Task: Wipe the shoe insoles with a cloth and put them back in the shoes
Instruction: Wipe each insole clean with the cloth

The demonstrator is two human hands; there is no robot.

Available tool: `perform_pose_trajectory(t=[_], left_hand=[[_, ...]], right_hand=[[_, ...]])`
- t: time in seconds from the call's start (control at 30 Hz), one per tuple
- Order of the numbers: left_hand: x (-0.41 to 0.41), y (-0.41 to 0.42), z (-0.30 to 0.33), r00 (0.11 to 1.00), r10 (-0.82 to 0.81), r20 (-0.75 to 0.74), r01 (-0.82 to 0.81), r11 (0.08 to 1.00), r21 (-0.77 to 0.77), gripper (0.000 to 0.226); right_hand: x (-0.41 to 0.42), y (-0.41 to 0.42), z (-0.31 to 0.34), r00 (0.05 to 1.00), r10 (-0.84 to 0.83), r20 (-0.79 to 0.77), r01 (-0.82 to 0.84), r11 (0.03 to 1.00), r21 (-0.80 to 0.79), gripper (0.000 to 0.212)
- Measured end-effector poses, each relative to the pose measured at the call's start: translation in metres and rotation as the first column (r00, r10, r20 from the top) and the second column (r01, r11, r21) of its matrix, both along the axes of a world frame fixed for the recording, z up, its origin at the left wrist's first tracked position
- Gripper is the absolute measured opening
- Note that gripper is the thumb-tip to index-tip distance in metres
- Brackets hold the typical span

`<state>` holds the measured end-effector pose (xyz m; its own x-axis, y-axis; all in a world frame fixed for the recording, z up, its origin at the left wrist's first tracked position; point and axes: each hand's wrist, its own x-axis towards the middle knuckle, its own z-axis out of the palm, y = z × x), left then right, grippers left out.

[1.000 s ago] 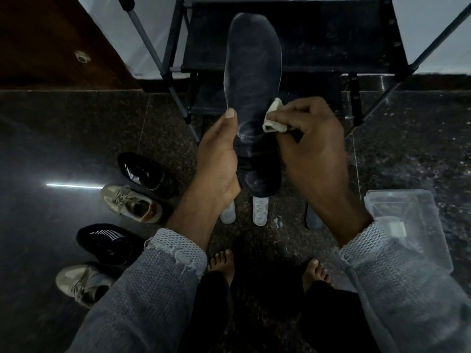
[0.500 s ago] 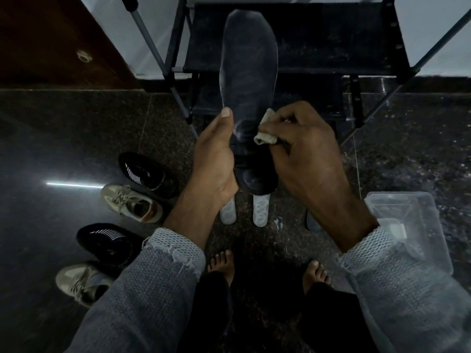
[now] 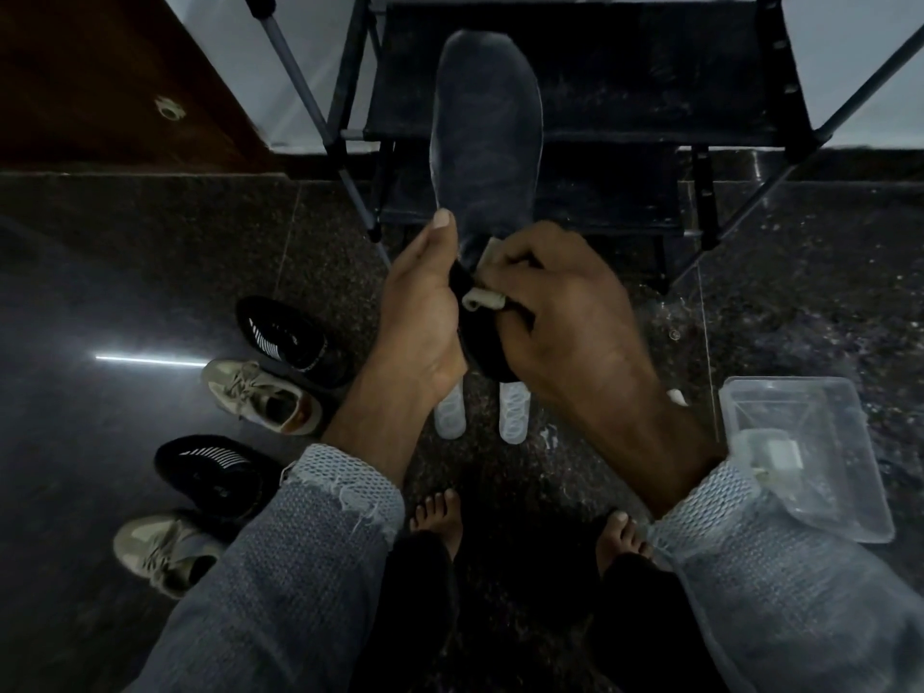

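Risks, left to right. Four shoes stand on the dark floor at left: a black shoe (image 3: 287,337), a tan shoe (image 3: 260,397), a second black shoe (image 3: 210,470) and a second tan shoe (image 3: 160,550), pairs interleaved; judged risk of an insole going back into the wrong shoe, since the two styles alternate. The left hand (image 3: 420,312) grips the dark insole (image 3: 487,142) at its left edge near the heel, thumb up along the side; only the lower part is supported, so a hard stroke could flex the free toe end or twist it out of the hold. The right hand (image 3: 560,312) pinches a small pale cloth (image 3: 482,298) against the insole's heel area; the wad is small, so bare fingers may rub instead of cloth. Two pale insoles (image 3: 515,412) lie on the floor below, near the bare feet; could be stepped on. A clear plastic tray (image 3: 810,407) sits at right. Insole appearance: held upright in front of the rack (image 3: 625,67), toe up, dark grey, with faint pale smears across the forefoot; cannot tell whether dust or moisture.
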<state>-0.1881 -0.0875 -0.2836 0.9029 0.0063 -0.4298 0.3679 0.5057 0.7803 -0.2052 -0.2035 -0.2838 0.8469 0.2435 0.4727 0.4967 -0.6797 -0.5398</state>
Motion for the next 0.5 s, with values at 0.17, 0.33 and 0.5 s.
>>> perform_pose_trajectory(t=[0.17,0.33,0.5], left_hand=[[-0.001,-0.001,0.001,0.999,-0.036,-0.006,0.036,0.999,-0.027,0.047],[-0.005,-0.006,0.004,0.998,-0.066,0.000,0.066,0.997,-0.043,0.046],[-0.005,-0.004,0.006,0.997,-0.073,0.004,0.073,0.993,-0.094,0.045]], right_hand=[[0.008,-0.012,-0.003,0.995,-0.088,-0.046,0.089,0.996,0.022,0.017],[0.009,-0.014,-0.003,0.990,-0.133,-0.049,0.135,0.990,0.050,0.020],[0.006,-0.004,-0.001,0.999,-0.038,-0.012,0.038,0.999,0.004,0.020]])
